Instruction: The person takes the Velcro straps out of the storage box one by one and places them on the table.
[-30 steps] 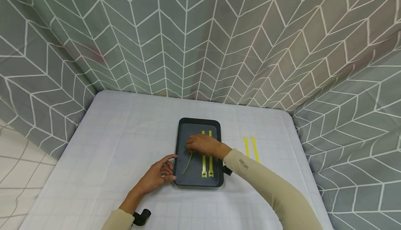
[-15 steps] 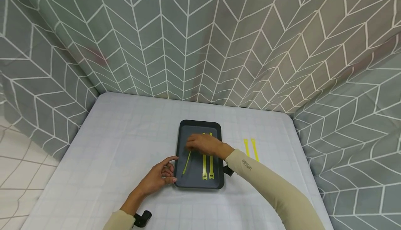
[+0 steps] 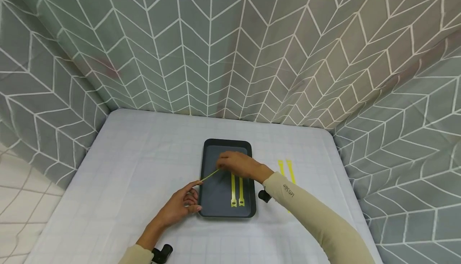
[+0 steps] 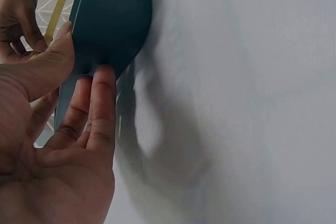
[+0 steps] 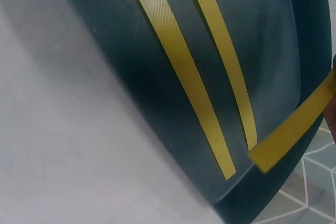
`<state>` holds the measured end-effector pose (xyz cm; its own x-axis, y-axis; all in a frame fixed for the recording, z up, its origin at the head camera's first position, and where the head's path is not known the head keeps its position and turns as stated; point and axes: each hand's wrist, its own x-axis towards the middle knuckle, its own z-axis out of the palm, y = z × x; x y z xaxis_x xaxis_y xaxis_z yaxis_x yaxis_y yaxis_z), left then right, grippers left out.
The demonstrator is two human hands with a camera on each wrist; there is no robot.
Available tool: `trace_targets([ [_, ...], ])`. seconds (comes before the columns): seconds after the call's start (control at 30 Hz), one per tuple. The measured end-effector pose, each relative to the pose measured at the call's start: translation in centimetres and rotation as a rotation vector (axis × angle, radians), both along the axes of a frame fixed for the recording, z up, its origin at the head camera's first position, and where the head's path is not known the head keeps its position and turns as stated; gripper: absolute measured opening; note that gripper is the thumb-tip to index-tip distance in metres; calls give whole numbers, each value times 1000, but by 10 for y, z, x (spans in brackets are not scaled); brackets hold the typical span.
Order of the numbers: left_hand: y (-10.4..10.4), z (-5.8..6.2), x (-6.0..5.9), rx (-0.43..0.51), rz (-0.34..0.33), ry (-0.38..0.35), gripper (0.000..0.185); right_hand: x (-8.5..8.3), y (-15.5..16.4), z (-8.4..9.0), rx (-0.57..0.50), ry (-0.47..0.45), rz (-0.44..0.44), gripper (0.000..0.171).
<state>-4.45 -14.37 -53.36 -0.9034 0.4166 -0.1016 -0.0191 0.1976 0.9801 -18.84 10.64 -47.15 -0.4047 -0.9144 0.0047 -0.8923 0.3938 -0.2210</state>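
Right hand: the right hand (image 3: 235,165) hovered over the upper half of the dark rectangular plastic tray (image 3: 211,210), fingers curled and pinching one end of a thin yellow flexible strap (image 3: 210,175).
Held strap: it was lifted off the tray floor, its long axis slanting from the fingers toward about 8 o'clock in the head view; the free end (image 3: 202,180) pointed at the tray's left rim, close to the left forefinger tip. In the right wrist view the strap (image 5: 294,129) crossed above the tray's edge (image 5: 310,51), clear of the floor.
Left hand: the left hand (image 3: 181,204) lay at the tray's 8 o'clock corner. In the left wrist view the fingers (image 4: 102,108) were straight and pressed against the tray's outer wall (image 4: 113,19), the thumb on the rim; it clasped nothing.
Hands: apart, the left at 7 o'clock of the right, with the strap reaching most of the way between them.
Straps in tray: two flat yellow straps (image 3: 237,192) lay side by side on the right half of the tray floor, long axes running 12 to 6 o'clock, parallel to the tray's long sides; both (image 5: 194,77) lay flat in the right wrist view.
Straps on table: two more yellow straps (image 3: 285,169) lay at 3 o'clock of the tray on the white gridded tablecloth (image 3: 119,164), parallel, partly hidden by the beige sleeve (image 3: 313,216).
Backdrop: a grey chevron-patterned curtain (image 3: 216,44) hung around the table.
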Motion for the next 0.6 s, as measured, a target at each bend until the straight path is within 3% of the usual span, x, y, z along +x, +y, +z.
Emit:
trace_targets([
  [0.17, 2, 2, -1, 11, -13, -6, 74, -3, 12, 4, -91, -113, -83, 14],
  [0.43, 2, 3, -1, -2, -17, -15, 74, -9, 28, 3, -188, -171, -215, 11],
  [0.6, 2, -1, -1, -8, -11, -15, 75, -6, 36, -1, -265, -279, -361, 9],
])
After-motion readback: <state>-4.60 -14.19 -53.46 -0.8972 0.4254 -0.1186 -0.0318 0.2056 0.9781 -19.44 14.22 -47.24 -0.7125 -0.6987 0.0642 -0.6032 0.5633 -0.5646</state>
